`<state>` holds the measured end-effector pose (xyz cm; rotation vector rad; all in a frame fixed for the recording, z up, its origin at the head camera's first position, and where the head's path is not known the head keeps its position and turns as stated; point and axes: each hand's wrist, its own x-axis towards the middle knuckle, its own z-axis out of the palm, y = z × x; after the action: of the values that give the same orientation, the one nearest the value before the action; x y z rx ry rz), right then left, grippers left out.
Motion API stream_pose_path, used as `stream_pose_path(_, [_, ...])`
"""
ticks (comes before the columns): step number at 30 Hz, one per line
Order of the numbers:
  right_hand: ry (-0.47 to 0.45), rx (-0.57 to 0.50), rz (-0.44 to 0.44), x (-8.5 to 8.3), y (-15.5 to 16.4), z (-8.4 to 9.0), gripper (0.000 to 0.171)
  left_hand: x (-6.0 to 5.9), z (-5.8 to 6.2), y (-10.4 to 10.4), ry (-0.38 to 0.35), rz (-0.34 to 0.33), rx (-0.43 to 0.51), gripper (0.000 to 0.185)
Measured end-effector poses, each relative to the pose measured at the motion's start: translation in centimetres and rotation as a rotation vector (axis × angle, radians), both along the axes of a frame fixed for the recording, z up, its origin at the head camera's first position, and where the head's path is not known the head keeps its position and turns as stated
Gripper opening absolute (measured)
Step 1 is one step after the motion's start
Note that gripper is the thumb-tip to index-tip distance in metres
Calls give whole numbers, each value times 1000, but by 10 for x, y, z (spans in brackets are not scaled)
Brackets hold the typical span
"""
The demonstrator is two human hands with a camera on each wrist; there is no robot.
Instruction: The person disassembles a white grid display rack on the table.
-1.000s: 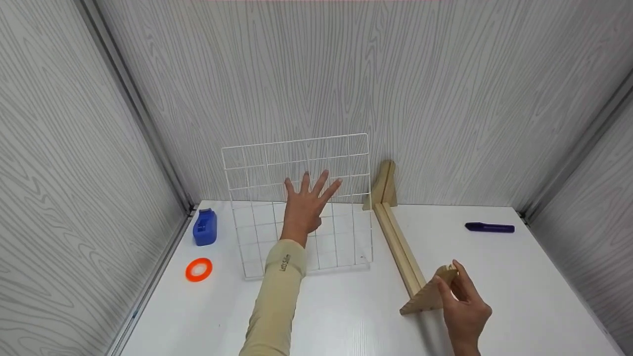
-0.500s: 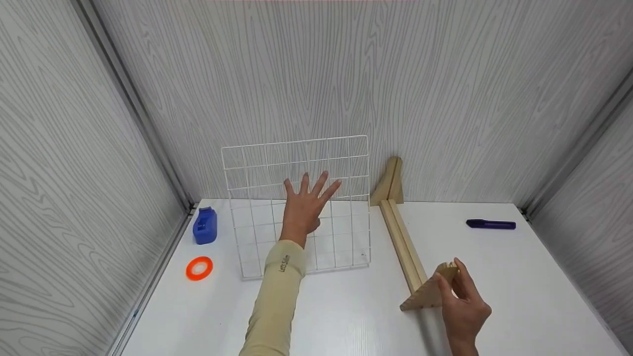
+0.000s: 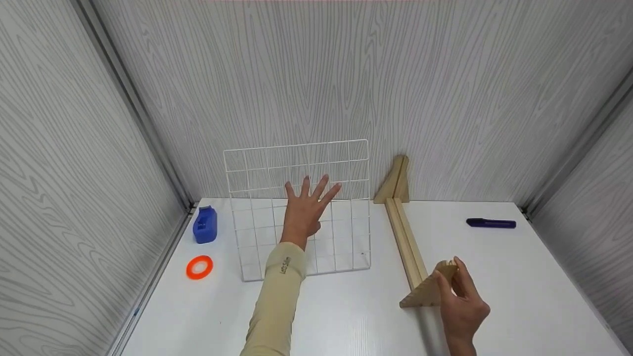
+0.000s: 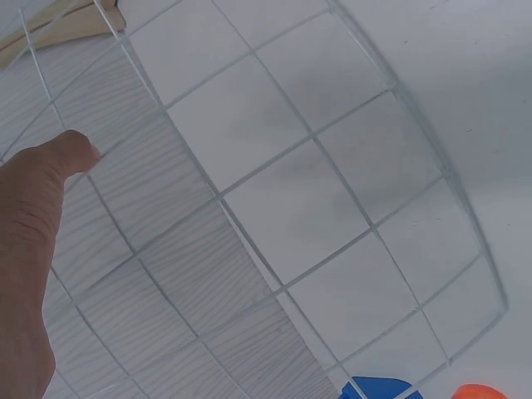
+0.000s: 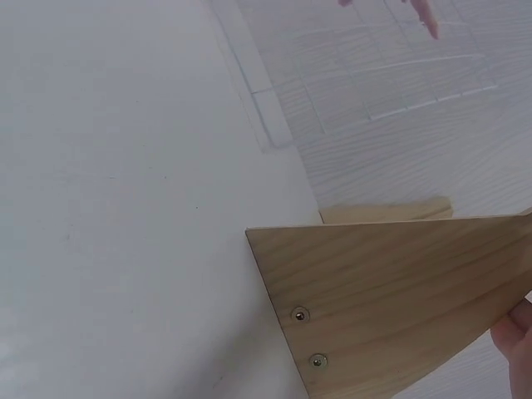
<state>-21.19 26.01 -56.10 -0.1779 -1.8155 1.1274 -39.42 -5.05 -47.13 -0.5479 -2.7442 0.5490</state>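
A white wire grid panel (image 3: 343, 207) stands tilted on the table towards the back wall. My left hand (image 3: 302, 210) lies against its middle with the fingers spread. In the left wrist view a thumb (image 4: 71, 154) shows beside the wires. To the right is a wooden stand (image 3: 406, 237), a long grooved bar with an upright end piece at each end. My right hand (image 3: 464, 306) pinches the top of the near end piece (image 3: 426, 291) between thumb and fingers. Two screw heads show on that end piece (image 5: 374, 291) in the right wrist view.
A blue tape dispenser (image 3: 205, 226) stands at the left, with an orange ring-shaped roll (image 3: 199, 267) lying in front of it. At the back right lies a dark purple cutter-like tool (image 3: 490, 223). Grey wood-grain walls (image 3: 316, 74) enclose the white table on three sides.
The wooden stand's far end has swung to the right, away from the grid panel, while my right hand keeps its pinch. The panel's top edge has dropped slightly under my left hand.
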Motion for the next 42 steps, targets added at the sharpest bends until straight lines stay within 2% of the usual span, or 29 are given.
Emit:
stream_pose_path(12, [-4,23,-23,-2,-2,-1,54,0,-1,0,-14,-6,2,116])
stream_pose_path(19, [14,-13,12,-4,-3,-1,57,0,-4,1,-18,-9,3,116])
stream_pose_path(26, [1,15,16,-3,0,0,55,0,-6,4,-47,-34,-3,118])
stream_pose_path(31, [-25,41,-12,-2,1,-3,57,0,-7,8,-76,-38,-32,119])
stream_pose_path(36, [-42,68,-55,-1,0,-4,58,-1,-8,13,-87,-72,-36,118])
stream_pose_path(42, [-45,63,-39,-6,0,1,57,-5,-6,13,-113,-78,-15,117])
